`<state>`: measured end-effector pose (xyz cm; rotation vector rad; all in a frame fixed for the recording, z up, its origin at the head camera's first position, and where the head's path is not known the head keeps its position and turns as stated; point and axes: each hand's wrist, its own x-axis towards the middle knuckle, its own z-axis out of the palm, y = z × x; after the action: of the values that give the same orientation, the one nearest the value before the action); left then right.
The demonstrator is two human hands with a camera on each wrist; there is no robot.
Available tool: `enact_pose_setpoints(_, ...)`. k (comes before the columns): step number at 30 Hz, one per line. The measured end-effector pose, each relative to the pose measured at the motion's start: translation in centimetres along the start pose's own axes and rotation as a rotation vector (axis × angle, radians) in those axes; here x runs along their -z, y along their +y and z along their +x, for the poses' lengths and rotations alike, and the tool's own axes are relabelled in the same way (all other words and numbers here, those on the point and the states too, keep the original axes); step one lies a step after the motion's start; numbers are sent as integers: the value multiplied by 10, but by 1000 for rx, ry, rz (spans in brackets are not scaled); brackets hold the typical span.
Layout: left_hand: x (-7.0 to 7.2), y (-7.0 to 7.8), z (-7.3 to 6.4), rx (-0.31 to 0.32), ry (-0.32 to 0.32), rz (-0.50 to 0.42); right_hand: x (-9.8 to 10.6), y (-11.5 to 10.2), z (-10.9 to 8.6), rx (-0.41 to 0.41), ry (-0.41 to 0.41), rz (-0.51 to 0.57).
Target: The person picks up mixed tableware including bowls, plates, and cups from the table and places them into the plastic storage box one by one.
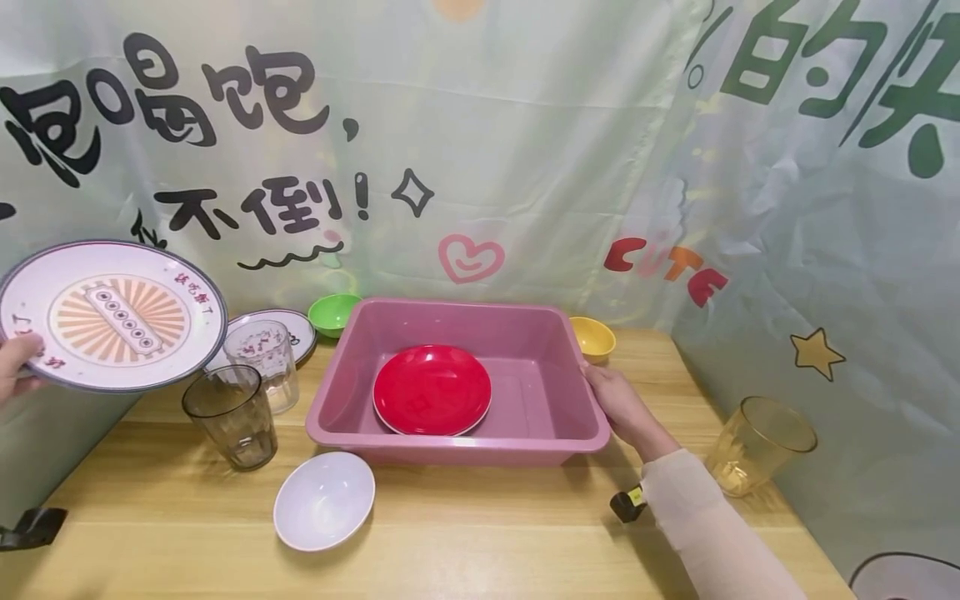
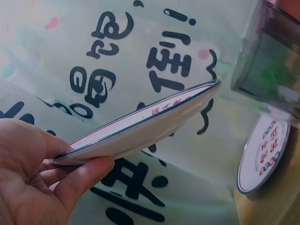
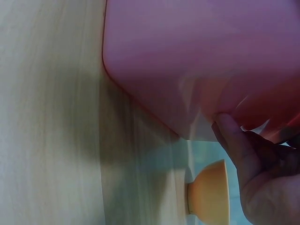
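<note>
At the far left my left hand [image 1: 17, 365] pinches the edge of a white patterned plate [image 1: 120, 317], held up in the air. The left wrist view shows the plate [image 2: 140, 123] nearly edge-on, with thumb and fingers [image 2: 89, 176] on either side of its rim. My right hand [image 1: 621, 398] grips the right rim of a pink plastic basin [image 1: 547, 400]; in the right wrist view a digit of that hand [image 3: 234, 140] presses the basin's outer wall. Inside the basin, toward its left side, lies a red plate [image 1: 432, 389].
Left of the basin stand a dark glass [image 1: 236, 421], a clear glass [image 1: 273, 367], another patterned plate [image 1: 300, 329] and a green bowl [image 1: 330, 315]. A white bowl [image 1: 324, 502] sits in front, a yellow bowl [image 1: 594, 338] behind right, an amber glass [image 1: 757, 450] far right.
</note>
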<state>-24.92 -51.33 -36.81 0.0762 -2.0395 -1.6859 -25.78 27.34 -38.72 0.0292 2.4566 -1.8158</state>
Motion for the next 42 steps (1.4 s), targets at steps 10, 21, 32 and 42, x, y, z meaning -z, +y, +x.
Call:
enact_pose_setpoints(10, -33, 41, 2, 12, 8, -74, 2, 4, 2, 27, -16, -6)
enact_pose_setpoints(21, -101, 138, -41, -75, -76, 141, 4, 4, 2, 43, -66, -36)
enact_pose_setpoints(32, -125, 160, -40, -46, -127, 418, 9, -3, 3, -6, -84, -90)
enact_pose_setpoints(42, -145, 173, -41, -65, -194, 526, 14, -15, 6, 21, -37, -247)
